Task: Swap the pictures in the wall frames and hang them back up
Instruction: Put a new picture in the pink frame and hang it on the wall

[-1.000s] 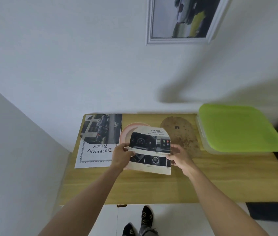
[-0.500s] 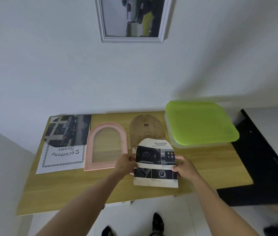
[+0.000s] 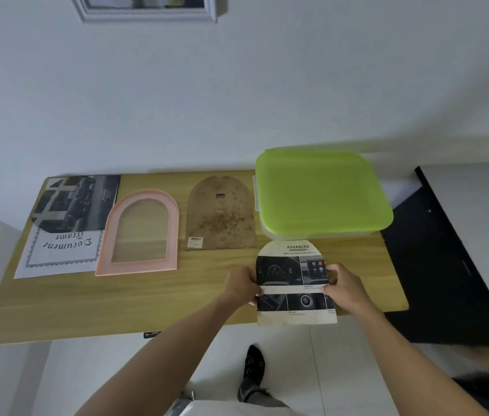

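low in the frame, right of centre, the left hand (image 3: 241, 285) and right hand (image 3: 346, 287) each pinch a side edge of the arched print (image 3: 294, 283), thumbs on its face, holding it just above the table (image 3: 93, 304). its bottom edge hangs out past the table's near edge, over the floor. that looks like the first risk: if either pinch slips, the thin paper could slide off and drop by the person's feet, and a tight grip on the sides could crease or bow it.

further back, lower left of centre, the pink frame (image 3: 139, 232) lies flat and empty, with the brown backing (image 3: 220, 213) just to its right, apart from it. the print's arch matches that opening, so i'd guess it either goes back there or gets set aside; put in crooked, its corners would catch on the frame lip.

at the left end a car photo (image 3: 76, 202) lies over a certificate sheet (image 3: 60, 250), close enough to the frame that a careless sweep could push them off. the green-lidded box (image 3: 321, 190) crowds the right side, nearly touching the print's top.

top left, on the wall, a white frame (image 3: 147, 9) hangs, only its lower part visible.
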